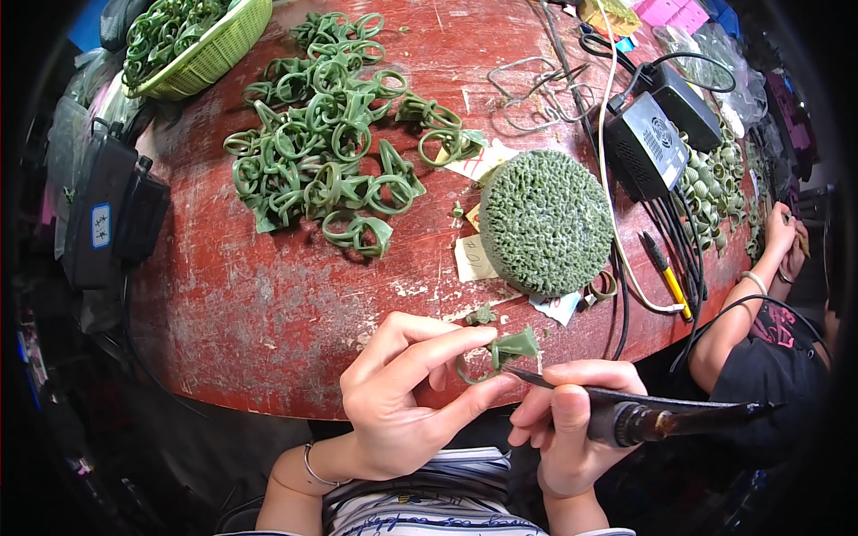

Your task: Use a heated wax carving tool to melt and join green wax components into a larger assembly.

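Between the thumb and fingers of my left hand (402, 384) is a green wax ring (474, 367) with a flared, flat tab (517, 343) pointing right. My right hand (576, 415) grips a dark pen-shaped tool (617, 393) with a pointed tip. That tip lies close beside the ring; whether it touches cannot be made out. A small green lump (481, 314) sits on the table just beyond my left fingertips. Farther off stands a round green block (545, 221) with a rough, pitted top, paper slips (474, 258) around its base.
A pile of green rings (331, 143) covers the far middle of the worn red table (214, 330). A green basket (210, 58) of rings stands far left. Black power boxes (642, 143), cables and a yellow-black pen (668, 277) lie right. Another person's arm (746, 286) reaches in there.
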`<action>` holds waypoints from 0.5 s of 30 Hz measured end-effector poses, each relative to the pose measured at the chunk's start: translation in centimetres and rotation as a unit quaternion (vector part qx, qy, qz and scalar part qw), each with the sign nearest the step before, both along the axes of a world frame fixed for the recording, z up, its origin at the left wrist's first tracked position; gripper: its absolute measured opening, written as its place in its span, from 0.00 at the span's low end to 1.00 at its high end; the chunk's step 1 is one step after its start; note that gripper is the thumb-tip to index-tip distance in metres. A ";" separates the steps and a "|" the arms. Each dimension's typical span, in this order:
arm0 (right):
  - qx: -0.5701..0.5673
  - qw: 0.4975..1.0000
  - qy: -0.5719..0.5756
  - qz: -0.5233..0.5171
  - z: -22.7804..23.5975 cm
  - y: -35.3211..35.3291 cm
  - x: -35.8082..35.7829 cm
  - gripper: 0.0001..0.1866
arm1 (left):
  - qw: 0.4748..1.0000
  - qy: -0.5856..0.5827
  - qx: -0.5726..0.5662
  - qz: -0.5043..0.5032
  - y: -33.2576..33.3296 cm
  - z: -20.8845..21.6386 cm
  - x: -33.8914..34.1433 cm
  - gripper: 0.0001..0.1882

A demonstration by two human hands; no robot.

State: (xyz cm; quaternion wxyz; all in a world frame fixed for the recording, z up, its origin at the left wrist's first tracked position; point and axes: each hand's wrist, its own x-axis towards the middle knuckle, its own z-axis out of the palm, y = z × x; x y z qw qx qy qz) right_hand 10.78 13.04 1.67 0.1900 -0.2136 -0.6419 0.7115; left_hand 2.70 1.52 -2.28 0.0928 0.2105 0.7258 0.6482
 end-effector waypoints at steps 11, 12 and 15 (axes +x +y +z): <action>0.148 0.975 -0.009 -0.164 0.0 -1.3 -0.4 0.17 | 0.972 -0.177 0.142 -0.057 -0.5 0.2 -0.1 0.18; 0.155 0.973 -0.010 -0.169 0.0 -1.1 -0.2 0.16 | 0.973 -0.176 0.140 -0.057 -0.5 0.6 -0.1 0.18; 0.077 0.988 -0.016 -0.133 -0.1 0.2 1.0 0.15 | 0.915 -0.330 0.211 -0.097 -0.3 1.6 -0.2 0.21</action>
